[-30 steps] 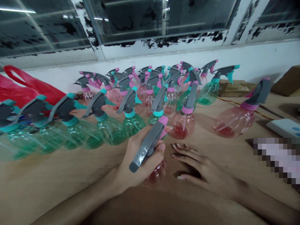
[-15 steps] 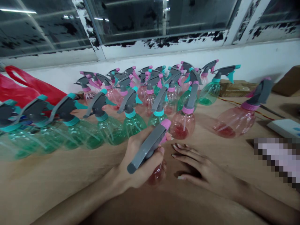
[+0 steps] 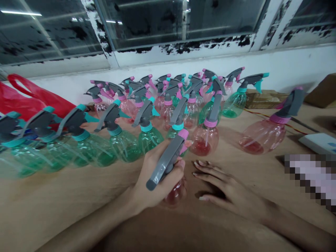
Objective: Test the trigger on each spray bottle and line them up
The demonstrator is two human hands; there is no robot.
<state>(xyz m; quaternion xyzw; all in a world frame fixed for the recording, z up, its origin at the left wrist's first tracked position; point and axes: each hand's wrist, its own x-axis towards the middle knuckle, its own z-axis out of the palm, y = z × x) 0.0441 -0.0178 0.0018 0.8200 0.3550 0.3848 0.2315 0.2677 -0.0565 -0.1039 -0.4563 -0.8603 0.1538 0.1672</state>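
My left hand (image 3: pixel 154 178) is wrapped round the neck of a pink spray bottle (image 3: pixel 175 194) near the table's front. Its grey trigger head with a pink nozzle points away from me and slightly right. Fingers cover the neck and most of the trigger. To the right, my right hand (image 3: pixel 223 185) lies on the table with fingers spread, holding nothing. Just beyond the hands stands another pink spray bottle (image 3: pixel 201 145) with red liquid inside. Beside it, partly behind my left hand, is a green spray bottle (image 3: pixel 173 132) with a turquoise collar.
A row of green spray bottles (image 3: pixel 124 145) runs to the left; several pink and green ones crowd behind. One pink bottle (image 3: pixel 262 136) stands at right. A red plastic bag (image 3: pixel 36 101), cardboard box (image 3: pixel 322 91), white box (image 3: pixel 320 142) and thin wires (image 3: pixel 258 112) lie around the edges.
The spray bottle in my left hand has tilted slightly, the rear of its head rising a little and shifting right. My right hand has not moved.
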